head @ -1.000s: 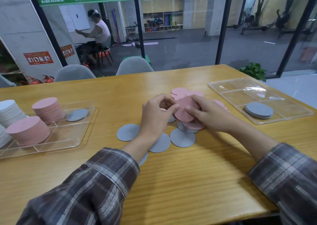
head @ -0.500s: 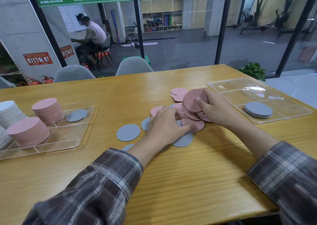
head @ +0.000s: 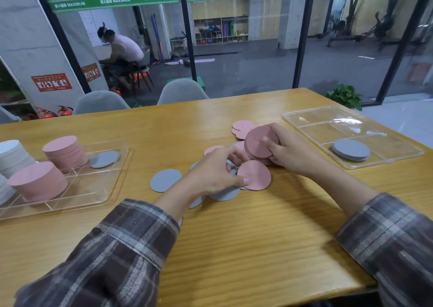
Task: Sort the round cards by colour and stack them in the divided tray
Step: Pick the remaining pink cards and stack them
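Loose pink and grey round cards lie in a pile at the table's middle. My right hand [head: 290, 151] grips a small stack of pink cards [head: 256, 144], tilted up above the pile. My left hand [head: 215, 173] rests on the pile and pinches the edge of a flat pink card [head: 256, 176]. A grey card [head: 165, 180] lies alone to the left. More pink cards [head: 241, 126] lie behind. The clear divided tray [head: 311, 117] on the right holds a short grey stack [head: 350, 150] in a near compartment.
A second clear tray [head: 93, 187] at the left holds two tall pink stacks [head: 62, 152], white stacks [head: 13, 154] and one grey card [head: 104, 159]. Two grey chairs [head: 182, 91] stand beyond the table. A person sits behind the glass wall.
My right hand has lifted its pink stack a little higher. My left hand has shifted right across the pile and taken hold of a flat pink card's edge.
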Demonstrator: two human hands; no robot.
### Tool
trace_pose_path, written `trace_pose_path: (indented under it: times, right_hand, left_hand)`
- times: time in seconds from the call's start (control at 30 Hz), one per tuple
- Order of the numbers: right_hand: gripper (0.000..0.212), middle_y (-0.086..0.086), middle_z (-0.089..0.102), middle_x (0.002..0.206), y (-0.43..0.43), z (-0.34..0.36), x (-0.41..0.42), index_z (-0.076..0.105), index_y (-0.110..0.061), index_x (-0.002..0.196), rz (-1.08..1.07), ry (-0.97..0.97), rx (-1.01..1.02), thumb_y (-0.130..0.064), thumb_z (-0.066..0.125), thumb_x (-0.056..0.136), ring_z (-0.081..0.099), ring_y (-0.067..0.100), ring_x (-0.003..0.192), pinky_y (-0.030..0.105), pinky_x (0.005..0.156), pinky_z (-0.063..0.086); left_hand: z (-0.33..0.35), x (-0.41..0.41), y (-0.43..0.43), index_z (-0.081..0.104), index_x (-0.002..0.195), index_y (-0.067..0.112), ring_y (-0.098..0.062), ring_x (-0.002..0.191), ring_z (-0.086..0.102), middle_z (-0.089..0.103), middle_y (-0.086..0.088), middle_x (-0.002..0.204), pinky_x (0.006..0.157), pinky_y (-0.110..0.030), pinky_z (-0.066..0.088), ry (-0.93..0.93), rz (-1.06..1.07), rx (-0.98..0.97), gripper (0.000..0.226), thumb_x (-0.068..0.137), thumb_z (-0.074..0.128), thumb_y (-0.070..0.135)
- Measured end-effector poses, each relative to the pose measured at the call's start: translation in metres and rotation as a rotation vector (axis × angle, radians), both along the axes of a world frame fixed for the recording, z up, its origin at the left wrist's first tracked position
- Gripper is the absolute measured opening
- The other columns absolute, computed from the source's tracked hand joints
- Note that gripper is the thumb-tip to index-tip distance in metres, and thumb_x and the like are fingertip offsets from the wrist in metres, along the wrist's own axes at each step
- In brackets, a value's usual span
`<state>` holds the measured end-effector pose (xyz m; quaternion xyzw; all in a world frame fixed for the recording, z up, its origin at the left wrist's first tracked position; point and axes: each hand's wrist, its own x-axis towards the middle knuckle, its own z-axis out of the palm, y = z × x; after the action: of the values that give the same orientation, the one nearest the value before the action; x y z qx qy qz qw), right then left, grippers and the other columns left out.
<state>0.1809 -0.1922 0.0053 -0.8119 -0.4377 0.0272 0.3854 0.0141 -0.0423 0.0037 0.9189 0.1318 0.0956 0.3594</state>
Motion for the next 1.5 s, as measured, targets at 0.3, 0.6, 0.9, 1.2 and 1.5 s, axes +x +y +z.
trace_pose_path:
  times: [0.3,0.6,0.9,1.2,1.5]
  right_hand:
    - [0.019,-0.002,0.055,0.077,-0.001,0.003,-0.01,0.059,-0.018,0.1,0.156,0.169,0.011,-0.025,0.044,0.108,0.051,0.013,0.067,0.033,0.066,0.043]
    - [0.024,-0.002,0.06,0.081,-0.004,0.005,-0.021,0.06,-0.019,0.098,0.248,0.04,-0.061,-0.038,0.049,0.106,0.053,0.014,0.07,0.034,0.064,0.044]
    - [0.026,-0.003,0.063,0.098,-0.004,0.006,-0.018,0.054,-0.022,0.129,0.122,-0.143,-0.064,-0.031,0.049,0.106,0.053,0.021,0.09,0.015,0.065,0.035]
    - [0.034,0.002,0.065,0.11,-0.002,0.003,-0.014,0.052,-0.02,0.138,0.053,-0.127,-0.056,-0.03,0.049,0.106,0.051,0.021,0.096,0.028,0.068,0.029]
    - [0.029,0.002,0.065,0.09,0.0,0.004,-0.014,0.054,-0.022,0.132,-0.016,-0.042,-0.048,-0.032,0.047,0.106,0.062,0.026,0.086,0.033,0.065,0.042]
  left_hand:
    - [-0.001,0.0,0.004,0.073,0.093,0.026,-0.007,0.064,0.062,0.073,0.002,0.08,0.072,-0.024,0.055,-0.341,0.201,-0.154,0.029,0.074,0.092,0.016]
    - [-0.002,0.003,-0.002,0.078,0.091,0.022,-0.013,0.071,0.07,0.076,0.002,0.081,0.07,-0.017,0.055,-0.419,0.27,-0.18,0.022,0.075,0.093,0.02]
    - [-0.018,0.002,0.031,0.065,0.135,0.021,-0.025,0.129,0.05,0.057,0.001,0.137,0.105,-0.041,0.038,0.004,0.408,0.431,0.047,0.1,0.06,0.052]
    - [-0.018,0.003,0.036,0.073,0.119,0.022,-0.019,0.112,0.064,0.063,-0.002,0.123,0.099,-0.038,0.052,-0.219,0.364,0.153,0.042,0.08,0.087,0.028]
    - [-0.005,0.001,0.023,0.075,0.092,0.022,-0.018,0.078,0.075,0.074,0.005,0.095,0.076,-0.036,0.062,-0.493,0.39,-0.316,0.02,0.091,0.072,0.002]
